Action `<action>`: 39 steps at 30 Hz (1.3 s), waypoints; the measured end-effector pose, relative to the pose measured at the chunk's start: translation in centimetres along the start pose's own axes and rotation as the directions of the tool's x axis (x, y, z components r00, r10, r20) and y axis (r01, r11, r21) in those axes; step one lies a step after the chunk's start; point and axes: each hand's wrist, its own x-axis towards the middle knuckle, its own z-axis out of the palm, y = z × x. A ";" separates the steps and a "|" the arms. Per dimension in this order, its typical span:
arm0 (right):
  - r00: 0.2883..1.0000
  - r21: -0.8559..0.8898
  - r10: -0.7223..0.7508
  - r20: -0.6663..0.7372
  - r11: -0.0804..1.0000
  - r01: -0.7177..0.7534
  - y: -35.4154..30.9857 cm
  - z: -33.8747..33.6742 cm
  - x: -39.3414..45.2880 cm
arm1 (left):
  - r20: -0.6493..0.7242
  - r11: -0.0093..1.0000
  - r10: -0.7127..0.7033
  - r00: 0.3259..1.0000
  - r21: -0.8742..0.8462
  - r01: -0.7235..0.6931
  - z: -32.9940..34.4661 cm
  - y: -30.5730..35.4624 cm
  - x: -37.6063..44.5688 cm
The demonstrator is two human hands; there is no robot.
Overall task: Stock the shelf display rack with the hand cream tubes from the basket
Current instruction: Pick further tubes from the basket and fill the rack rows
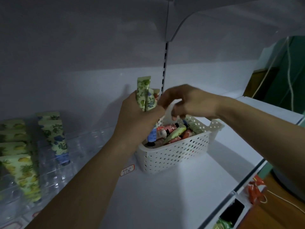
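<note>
Head view: several hand cream tubes (145,95) are gripped in the left hand (140,116); the right hand (186,101), fingers loosely curled and empty, is held over the basket (178,149). Matching tubes are best gathered before racking.

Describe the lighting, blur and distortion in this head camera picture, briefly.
Head view: dim, bluish light, with the back panel in grey shadow; the right hand is motion-blurred at its fingers, while the left hand gripping the tubes is sharper; wide-angle bending curves the shelf edge; faint glints show on the clear display rack; the basket reads clearly.
</note>
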 end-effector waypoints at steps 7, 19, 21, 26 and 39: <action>0.993 -0.532 0.093 0.068 0.846 -0.043 3.7 2.5 1.0 | -0.057 0.995 -0.064 0.996 -0.080 0.060 -0.1 -0.7 0.1; 0.966 0.552 -0.122 -0.226 0.801 0.230 -5.7 -0.4 -2.3 | -0.023 0.993 0.114 0.993 0.034 -0.113 -5.0 3.5 -1.2; 0.964 0.557 -0.159 -0.212 0.791 0.253 -7.5 0.4 -2.8 | -0.017 1.000 0.022 1.000 0.009 -0.022 -6.6 4.0 -2.7; 0.954 0.597 -0.232 -0.187 0.745 0.298 -12.3 4.3 -2.9 | -0.026 0.998 0.000 1.000 0.056 0.001 -10.7 5.0 -8.0; 0.909 0.273 -0.310 -0.278 0.882 0.384 -18.5 15.6 0.7 | -0.374 0.993 -0.066 0.925 0.071 0.099 -20.6 2.7 -18.7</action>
